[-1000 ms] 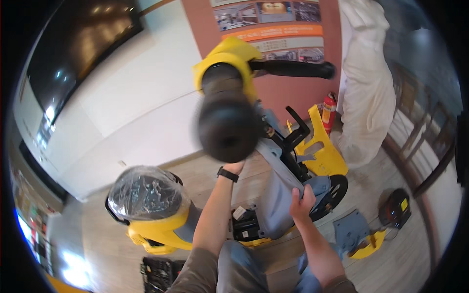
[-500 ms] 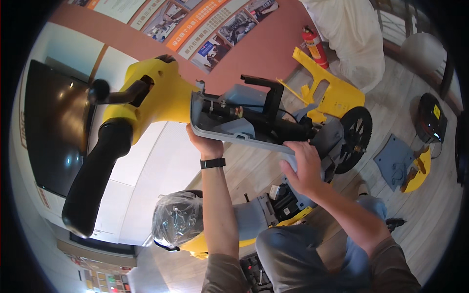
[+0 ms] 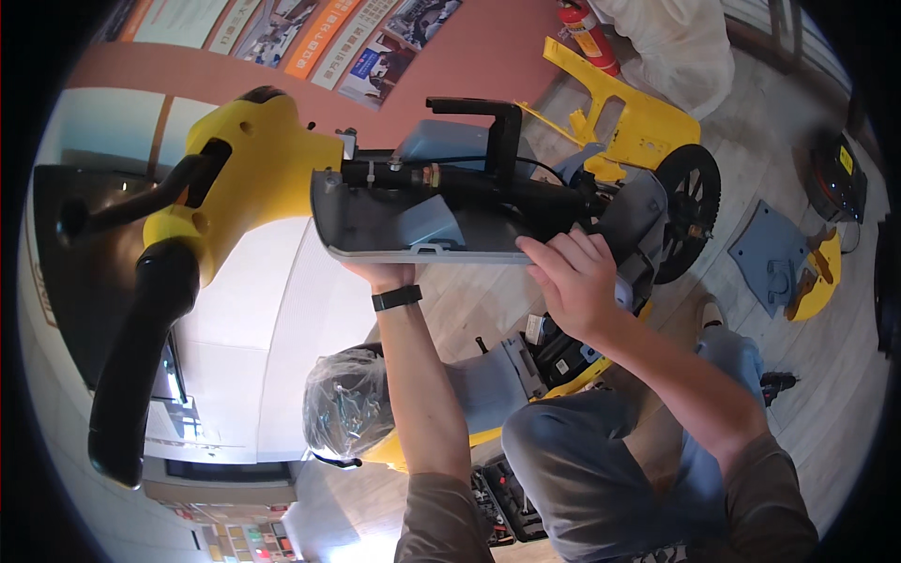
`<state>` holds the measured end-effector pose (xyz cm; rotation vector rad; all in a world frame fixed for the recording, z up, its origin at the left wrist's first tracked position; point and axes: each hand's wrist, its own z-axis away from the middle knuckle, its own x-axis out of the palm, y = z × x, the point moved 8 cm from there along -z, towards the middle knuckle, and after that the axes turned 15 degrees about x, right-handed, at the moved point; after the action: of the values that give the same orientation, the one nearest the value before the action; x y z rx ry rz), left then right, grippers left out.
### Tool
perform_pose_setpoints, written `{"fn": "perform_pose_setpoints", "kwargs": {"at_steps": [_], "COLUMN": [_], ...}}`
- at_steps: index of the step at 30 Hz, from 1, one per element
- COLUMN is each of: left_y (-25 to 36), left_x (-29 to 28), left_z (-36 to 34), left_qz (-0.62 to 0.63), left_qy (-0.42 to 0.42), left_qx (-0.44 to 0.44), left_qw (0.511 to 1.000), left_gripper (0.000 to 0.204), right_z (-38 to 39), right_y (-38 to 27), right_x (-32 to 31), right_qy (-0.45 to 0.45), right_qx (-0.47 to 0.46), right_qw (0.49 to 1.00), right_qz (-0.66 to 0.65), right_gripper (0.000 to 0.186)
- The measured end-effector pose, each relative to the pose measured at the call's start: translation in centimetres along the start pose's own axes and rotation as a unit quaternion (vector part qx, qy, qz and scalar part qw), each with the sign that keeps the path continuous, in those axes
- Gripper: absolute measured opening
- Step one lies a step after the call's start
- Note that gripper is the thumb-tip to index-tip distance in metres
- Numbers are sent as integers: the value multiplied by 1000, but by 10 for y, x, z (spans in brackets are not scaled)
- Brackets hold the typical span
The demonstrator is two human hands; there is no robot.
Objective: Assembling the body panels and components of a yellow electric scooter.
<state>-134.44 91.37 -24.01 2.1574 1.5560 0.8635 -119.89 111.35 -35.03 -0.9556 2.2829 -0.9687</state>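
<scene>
A partly stripped yellow electric scooter point(image 3: 263, 169) spans the view, its black handgrip point(image 3: 141, 347) at the left. The grey plastic panel point(image 3: 357, 220) lies along its bare black steering column point(image 3: 469, 175). My left hand point(image 3: 383, 274) supports the panel from underneath; its fingers are hidden behind it. My right hand point(image 3: 580, 286) grips the panel's lower edge farther toward the wheel, fingers bent over the rim. Below my hands are the scooter's open grey floor section point(image 3: 563, 361) and the seat point(image 3: 347, 399) in clear plastic wrap.
A black spoked wheel point(image 3: 690, 216) stands at the right. On the wooden floor lie a yellow body cover point(image 3: 648, 122), a grey cover piece point(image 3: 770, 249), a black drill-like tool point(image 3: 777, 385) and a toolbox point(image 3: 511, 502). A red fire extinguisher point(image 3: 587, 39) stands by the wall.
The panel has tilted, showing more of its inner side. My right hand has shifted slightly up and still holds the edge. The view has shifted, moving the scooter's handlebar leftward.
</scene>
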Motion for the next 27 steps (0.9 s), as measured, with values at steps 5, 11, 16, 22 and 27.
{"fn": "perform_pose_setpoints", "kwargs": {"at_steps": [5,11,16,22,27], "left_y": [-6,-2,-23,-30,-11], "left_x": [-13,1,-18,-18,-46], "left_z": [0,0,1,0,-16], "left_qz": [4,-13,44,178,-61], "left_qy": [5,-11,4,-9,27], "left_qx": [-39,-35,-66,-39,153], "left_qw": [999,999,997,983,986], "left_gripper": [57,57,57,46,35], "right_z": [-1,-17,-43,-93,-85], "right_y": [0,-14,-83,-149,-141], "right_x": [0,-4,-7,54,108], "right_qy": [9,-12,-9,-146,-318], "right_qx": [18,21,-39,-16,101], "right_qw": [1000,999,997,989,934], "right_qz": [-9,-24,-67,-19,127], "right_gripper": [28,31,45,44,34]}}
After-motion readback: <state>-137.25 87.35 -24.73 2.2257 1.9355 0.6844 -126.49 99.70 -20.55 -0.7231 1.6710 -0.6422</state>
